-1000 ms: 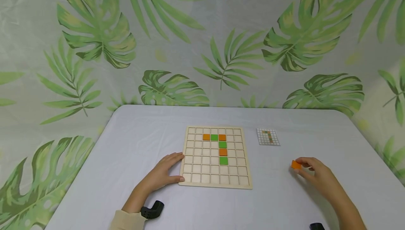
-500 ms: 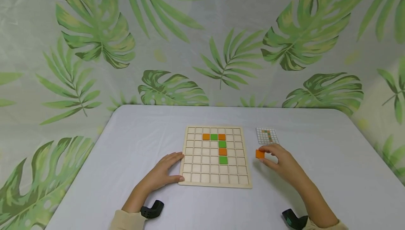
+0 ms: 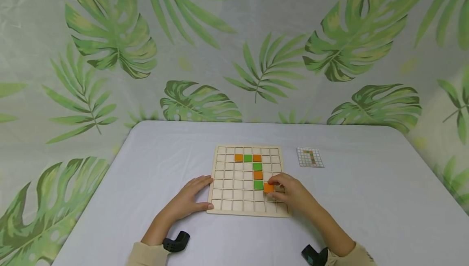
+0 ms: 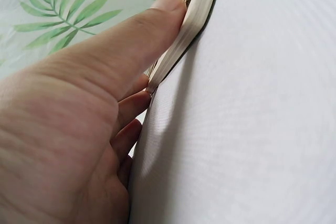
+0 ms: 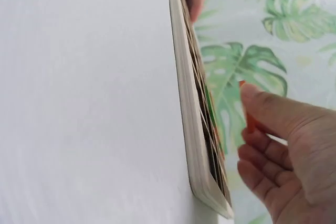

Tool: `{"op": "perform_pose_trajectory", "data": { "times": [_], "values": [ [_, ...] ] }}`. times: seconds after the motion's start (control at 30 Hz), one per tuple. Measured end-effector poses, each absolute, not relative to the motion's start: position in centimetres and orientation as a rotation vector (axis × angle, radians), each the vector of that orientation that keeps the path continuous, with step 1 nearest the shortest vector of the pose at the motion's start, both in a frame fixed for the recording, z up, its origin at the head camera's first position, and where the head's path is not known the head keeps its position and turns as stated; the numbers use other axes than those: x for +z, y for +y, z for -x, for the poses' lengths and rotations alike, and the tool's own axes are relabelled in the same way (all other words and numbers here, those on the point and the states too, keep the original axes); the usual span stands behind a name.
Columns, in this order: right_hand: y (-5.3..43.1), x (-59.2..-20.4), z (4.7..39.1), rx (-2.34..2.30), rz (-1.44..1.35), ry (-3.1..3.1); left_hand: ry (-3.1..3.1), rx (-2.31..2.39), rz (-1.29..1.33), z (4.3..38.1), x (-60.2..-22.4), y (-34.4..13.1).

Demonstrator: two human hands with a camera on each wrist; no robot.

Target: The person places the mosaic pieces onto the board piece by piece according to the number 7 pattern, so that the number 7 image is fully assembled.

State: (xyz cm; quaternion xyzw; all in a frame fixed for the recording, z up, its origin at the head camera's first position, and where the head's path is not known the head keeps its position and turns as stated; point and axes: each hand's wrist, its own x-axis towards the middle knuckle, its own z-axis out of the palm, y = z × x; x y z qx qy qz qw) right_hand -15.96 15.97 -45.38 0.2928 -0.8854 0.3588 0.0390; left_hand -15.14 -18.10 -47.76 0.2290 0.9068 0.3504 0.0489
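Note:
An orange square tile (image 3: pixel 268 188) is pinched between the thumb and fingers of my right hand (image 3: pixel 293 192). The right wrist view has this tile (image 5: pixel 246 107) edge-on, raised over the board. Below it lies a wooden grid board (image 3: pixel 238 206). Orange and green tiles alternate on the board in a bent line, among them a green tile (image 3: pixel 258 185) just left of the held one. My left hand (image 3: pixel 188 197) touches the board's left edge with fingers extended, and its thumb (image 4: pixel 163 14) rests at the rim in the left wrist view.
A small card (image 3: pixel 310 157) printed with a coloured grid pattern lies right of the board. White cloth covers the table (image 3: pixel 176 144). A leaf-patterned curtain (image 3: pixel 205 54) hangs behind. Each wrist wears a black device, such as the left one (image 3: pixel 177 242).
My right hand has carried the orange tile leftward from the table's right side, past the card, to over the board. The left hand has stayed at the board's edge.

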Motion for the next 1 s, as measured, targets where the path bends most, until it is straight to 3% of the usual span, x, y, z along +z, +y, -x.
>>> {"op": "perform_pose_trajectory", "data": {
  "times": [0.67, 1.0],
  "values": [
    [13.5, -46.7, 15.3, 0.974, -0.887, -2.829, 2.744, 1.077, -0.708, 15.1, -47.4, -18.2],
    [15.0, -44.2, 15.0, 0.988, -0.801, -2.763, 2.738, 1.0, -0.652, 14.8, -46.4, -18.0]
  ]
}}
